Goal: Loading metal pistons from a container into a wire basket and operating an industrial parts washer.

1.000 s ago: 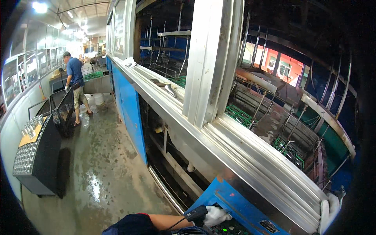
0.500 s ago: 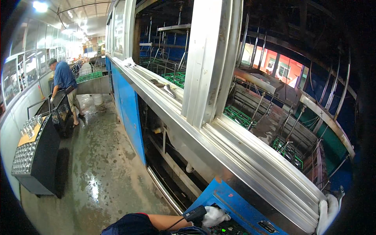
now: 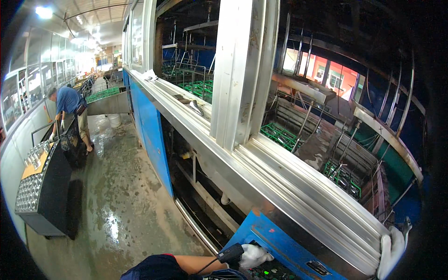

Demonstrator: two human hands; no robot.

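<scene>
- Head view, near six o'clock: the gloved left hand (image 3: pixel 255 257) lies by the blue panel (image 3: pixel 285 248) at five o'clock; I cannot tell whether its grip is clenched.
- Four o'clock: the gloved right hand (image 3: pixel 391 249) rests at the end of the metal sill (image 3: pixel 317 205), its grip likewise unclear.

Glaring ceiling lamp (image 3: pixel 44 12), dark fisheye edges

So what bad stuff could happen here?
The floor looks wet, so someone might slip. A bump to the black stand could topple the shiny containers on it. The gloved right hand is at the grooved metal ledge, so it might get pinched if anything slid along there.
</scene>
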